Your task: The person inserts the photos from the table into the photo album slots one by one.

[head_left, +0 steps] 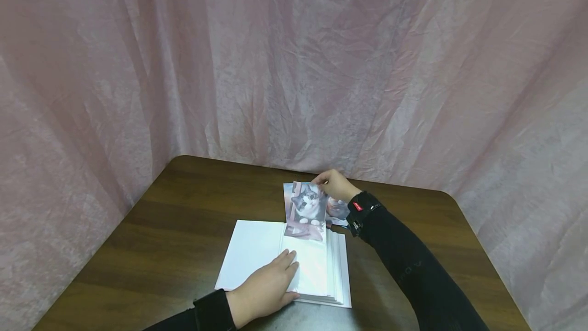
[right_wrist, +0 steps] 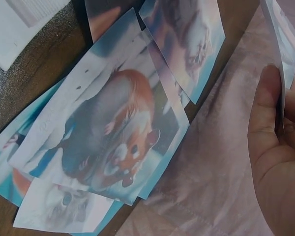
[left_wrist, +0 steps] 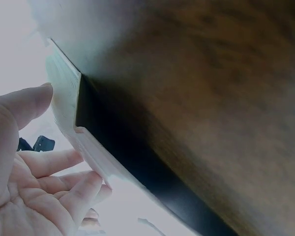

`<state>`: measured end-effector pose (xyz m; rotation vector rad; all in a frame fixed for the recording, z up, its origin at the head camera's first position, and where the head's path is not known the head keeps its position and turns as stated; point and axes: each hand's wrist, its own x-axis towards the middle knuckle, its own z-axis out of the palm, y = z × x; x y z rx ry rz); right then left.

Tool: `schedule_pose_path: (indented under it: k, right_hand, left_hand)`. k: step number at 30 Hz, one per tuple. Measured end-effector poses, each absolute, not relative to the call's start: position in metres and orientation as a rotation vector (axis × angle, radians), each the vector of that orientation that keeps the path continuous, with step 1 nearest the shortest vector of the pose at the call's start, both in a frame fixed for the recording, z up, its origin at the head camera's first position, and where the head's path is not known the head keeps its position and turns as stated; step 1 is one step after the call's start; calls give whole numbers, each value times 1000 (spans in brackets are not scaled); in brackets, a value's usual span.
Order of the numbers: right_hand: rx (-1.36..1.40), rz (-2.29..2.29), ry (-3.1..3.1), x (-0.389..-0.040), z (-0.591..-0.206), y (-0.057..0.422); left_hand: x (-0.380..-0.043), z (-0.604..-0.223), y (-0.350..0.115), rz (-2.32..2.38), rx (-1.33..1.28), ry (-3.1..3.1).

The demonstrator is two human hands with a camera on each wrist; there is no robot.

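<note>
A white photo album (head_left: pixel 250 249) lies spread out on the table, with a thick stack of pages on its right half. My left hand (head_left: pixel 266 287) rests on the lower part of the right-hand page, fingers stretched out. At the page's upper end, my right hand (head_left: pixel 337 187) pinches the top right corner of a photo of a grey and white cat (head_left: pixel 307 206). The photo's lower end overlaps the top of the page; whether it is inside the sleeve I cannot tell. In the right wrist view, thumb and fingers grip this card (right_wrist: pixel 285 44) edge-on.
Several loose animal photos lie beyond the album, under and beside my right hand. A hamster photo (right_wrist: pixel 128 128) is uppermost among them in the right wrist view. Behind the brown wooden table (head_left: pixel 184 208) hangs a pink curtain (head_left: pixel 294 65), close to the photos.
</note>
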<state>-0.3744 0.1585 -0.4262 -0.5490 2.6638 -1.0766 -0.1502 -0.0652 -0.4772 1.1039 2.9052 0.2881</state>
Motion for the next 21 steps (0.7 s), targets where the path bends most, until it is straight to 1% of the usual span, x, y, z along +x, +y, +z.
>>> schedule_pose_path:
  k: [10, 21]
  right_hand:
    - [-589, -1051, 2636, -367, -424, 151]
    - [-657, -999, 2541, -360, -430, 154]
  left_hand:
    - [-151, -479, -66, 265, 1130, 2925]
    - [-152, -482, -67, 280, 1133, 2921]
